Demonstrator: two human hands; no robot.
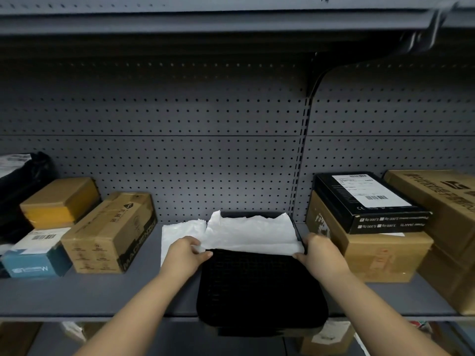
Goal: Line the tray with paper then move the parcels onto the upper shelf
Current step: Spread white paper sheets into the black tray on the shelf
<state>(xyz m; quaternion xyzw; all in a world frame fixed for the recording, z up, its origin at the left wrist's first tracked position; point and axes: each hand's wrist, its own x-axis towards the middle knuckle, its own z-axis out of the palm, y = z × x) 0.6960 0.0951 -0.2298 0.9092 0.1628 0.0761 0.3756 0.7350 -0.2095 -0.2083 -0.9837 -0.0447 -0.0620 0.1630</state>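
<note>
Forearms (133, 312): two, bare, rising from the bottom corners and converging on the middle of the shelf.
Tray (257, 286): one, black with a mesh bottom, lying on the shelf (102, 291), its near end overhanging the front edge.
Paper (252, 232): one white crumpled sheet spread over the far half of the tray; the near half is bare mesh.
Spare sheet (180, 232): one, flat on the shelf, touching the tray's left side and partly under the left hand.
Left hand (187, 253): knuckles up, fingers and thumb pinching the paper's near left corner at the tray's left rim.
Right hand (321, 253): knuckles up, fingers curled round the paper's near right corner at the tray's right rim.
Parcels, left: four, well apart from the tray: a black bag (20, 181), a yellow box (59, 201), a brown box (110, 232) and a blue box (36, 253).
Parcels, right: a black box (367, 201) with a white label, stacked on a carton (367, 250) just beside the tray; a large carton (442, 201) at the edge, possibly two stacked, cannot tell.
Upper shelf (231, 21): one grey metal board overhead, held by a dark bracket (334, 73).
Back wall (180, 124): grey pegboard.
Below: more cartons (329, 337) on a lower level.
</note>
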